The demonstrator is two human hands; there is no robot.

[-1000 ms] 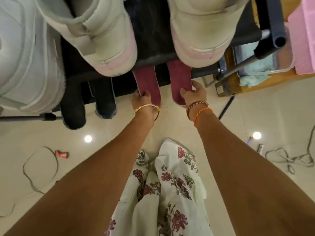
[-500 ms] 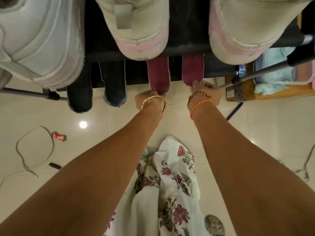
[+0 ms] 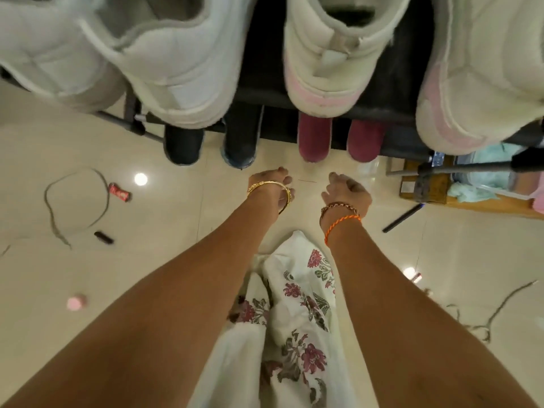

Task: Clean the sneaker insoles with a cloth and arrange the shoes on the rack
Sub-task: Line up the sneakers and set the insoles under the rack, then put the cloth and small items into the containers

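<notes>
- The two maroon insoles (image 3: 313, 141) lie on the lower shelf of the rack (image 3: 265, 92), heels sticking out, probably to dry.
- The sneakers (image 3: 321, 69) stand on the rack's upper shelf.
- Left hand (image 3: 269, 184) and right hand (image 3: 346, 191) hang just in front of the rack, fingers loosely curled, holding nothing.

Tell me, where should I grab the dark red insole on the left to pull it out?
Pinch the rounded end of the left dark red insole, which sticks out past the rack's lower shelf. Come from the front, probably thumb above and fingers below, since the rest lies hidden under the sneaker.
</notes>
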